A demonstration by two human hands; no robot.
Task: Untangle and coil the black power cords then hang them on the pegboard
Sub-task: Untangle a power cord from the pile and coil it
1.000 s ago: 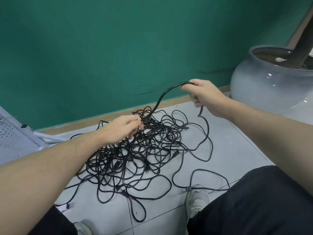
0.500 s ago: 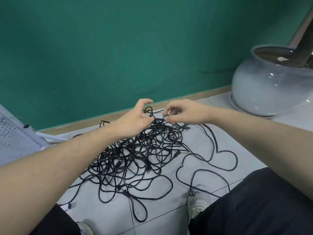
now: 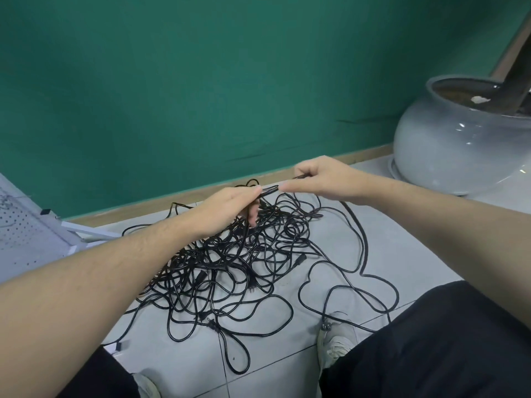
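Both sets of fingers [image 3: 256, 190] are clamping one cord strand [image 3: 270, 191] as I am untangling; left hand [image 3: 227, 209], right hand [image 3: 321, 176] working above the black power cords [image 3: 230, 268] heaped on the floor [image 3: 402, 248]. Next, tracing that strand free.

We reach both forearms forward. Our left hand [image 3: 227, 206] and right hand [image 3: 321, 176] meet fingertip to fingertip, each pinched closed, right held slightly higher.

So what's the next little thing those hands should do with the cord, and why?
Probably draw the pinched cord up and away from the tangle. Both the left hand and right hand grip one short stretch above the pile, whose loops still cross.
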